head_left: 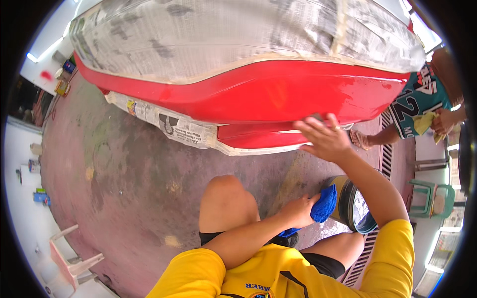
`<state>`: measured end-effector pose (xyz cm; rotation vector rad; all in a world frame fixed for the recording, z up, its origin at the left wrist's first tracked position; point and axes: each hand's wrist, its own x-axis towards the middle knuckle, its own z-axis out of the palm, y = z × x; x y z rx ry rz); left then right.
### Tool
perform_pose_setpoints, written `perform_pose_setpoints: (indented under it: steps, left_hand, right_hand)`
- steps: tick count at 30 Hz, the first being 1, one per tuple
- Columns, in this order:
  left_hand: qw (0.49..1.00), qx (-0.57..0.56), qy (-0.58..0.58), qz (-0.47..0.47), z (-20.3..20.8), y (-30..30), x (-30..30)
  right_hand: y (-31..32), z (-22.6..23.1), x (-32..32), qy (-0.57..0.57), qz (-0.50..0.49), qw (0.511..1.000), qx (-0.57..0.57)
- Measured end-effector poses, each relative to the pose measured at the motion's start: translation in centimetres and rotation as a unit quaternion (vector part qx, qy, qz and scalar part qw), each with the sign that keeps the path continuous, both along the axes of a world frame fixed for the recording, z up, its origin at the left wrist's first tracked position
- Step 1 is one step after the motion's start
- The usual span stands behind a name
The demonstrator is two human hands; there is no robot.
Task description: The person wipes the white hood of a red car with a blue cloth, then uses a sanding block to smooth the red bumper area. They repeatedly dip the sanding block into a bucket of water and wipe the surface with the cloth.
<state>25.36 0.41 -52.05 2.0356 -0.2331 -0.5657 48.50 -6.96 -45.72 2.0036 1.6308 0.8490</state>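
My right hand (325, 138) reaches up to the lower right of a glossy red vehicle body panel (238, 94). Its fingers lie nearly flat over a small dark grey pad (316, 116), mostly hidden beneath them; I cannot make out its kind. In my left hand (299, 210), close to my knees, a bunched blue cloth (324, 203) is gripped. Newspaper sheets (198, 35) taped along the panel's edge cover the body above it. More newspaper (169, 121) hangs along the lower left edge.
A bucket (342, 201) stands beside my right knee, next to a floor grating (385, 149). At the right, another person's hand (444, 120) holds a yellowish cloth (425, 121). A green chair (431, 197) is behind. A pale plastic chair (74, 260) lies lower left.
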Motion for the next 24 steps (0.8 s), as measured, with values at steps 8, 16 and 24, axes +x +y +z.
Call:
perform_pose_setpoints:
  steps: [8,16,24]
  left_hand:
    - [0.998,-0.047,-0.025,0.014,-2.1,-1.0,2.1]
    - [0.999,-0.020,-0.003,-0.025,-0.2,-0.9,-0.1]
    - [0.995,-0.048,-0.087,0.023,-6.5,-2.5,-0.5]
  right_hand:
    - [19.0,-0.2,-8.9,0.012,0.003,0.999,-0.044]
    - [4.1,-0.7,-0.8,-0.048,0.036,0.998,-0.024]
    - [26.0,1.4,-12.0,-0.032,0.004,0.991,-0.127]
